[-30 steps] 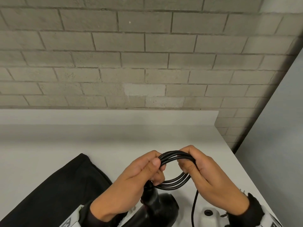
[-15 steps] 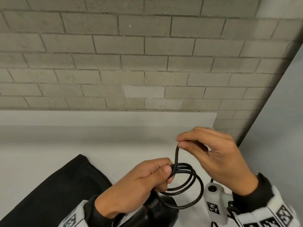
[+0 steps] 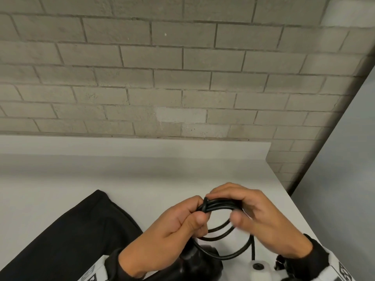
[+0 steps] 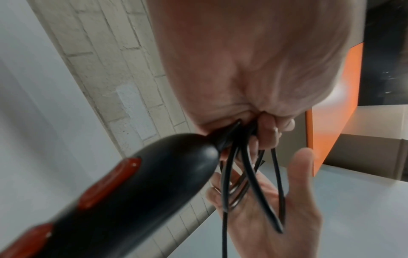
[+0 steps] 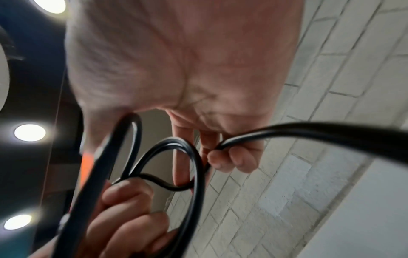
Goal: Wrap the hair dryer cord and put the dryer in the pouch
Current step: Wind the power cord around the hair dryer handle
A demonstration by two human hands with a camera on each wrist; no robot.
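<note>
Coiling the cord over the counter

My left hand (image 3: 178,226) pinches the gathered loops of the black cord (image 3: 220,206) between thumb and fingers, just above the handle of the black hair dryer (image 3: 194,262), which hangs below my hands at the near edge of the white counter (image 3: 101,179); in the left wrist view the handle shows red buttons and the cord leaves its end into my grip. My right hand (image 3: 261,222) curls its fingers over the top of the same coil, opposite the left, with one strand running down from it toward my wrist. The black pouch (image 3: 67,240) lies flat on the counter to the left of my hands, apart from the dryer, before a grey brick wall (image 3: 182,67)
</note>
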